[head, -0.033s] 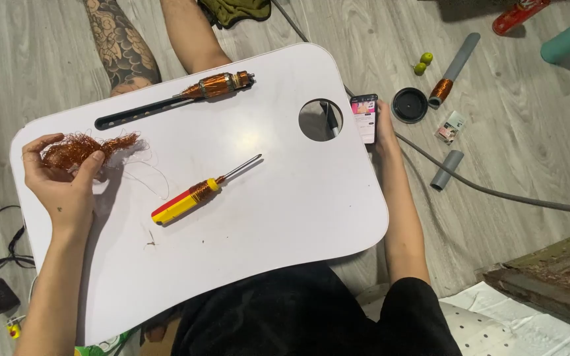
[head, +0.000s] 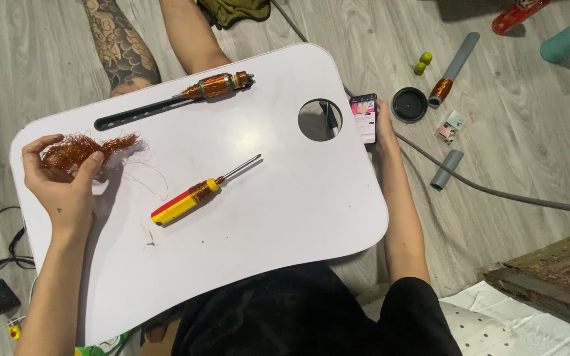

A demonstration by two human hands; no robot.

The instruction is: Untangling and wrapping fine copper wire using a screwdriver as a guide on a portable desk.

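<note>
- We are observing the left hand (head: 61, 181) at the left edge of the white lap bench (head: 245, 217), its fingers closing around a tangled wad of copper wire (head: 84, 150); the thumb is pressing on the wad's near side.
- We are noting that the wad is resting partly on the bench surface, with thin loose strands (head: 150, 173) trailing from it toward the middle of the bench.
- We are seeing the right hand (head: 385, 128) past the right edge of the bench, its fingers gripping a phone (head: 364, 117) with a lit screen, just beside the round hole (head: 319, 120) in the bench.
- We are recording a screwdriver (head: 200, 191) with a red and yellow handle lying free near the middle of the bench, tip pointing to the upper right, apart from both hands.
- We are recording a copper-wound motor rotor (head: 218, 86) lying at the far edge of the bench, at the end of a long dark slot (head: 136, 113).
- We are noting on the wooden floor, right of the phone, a round black lid (head: 409, 104), a grey tube (head: 455, 66) with copper winding at its end, and a grey cable (head: 496, 191).
</note>
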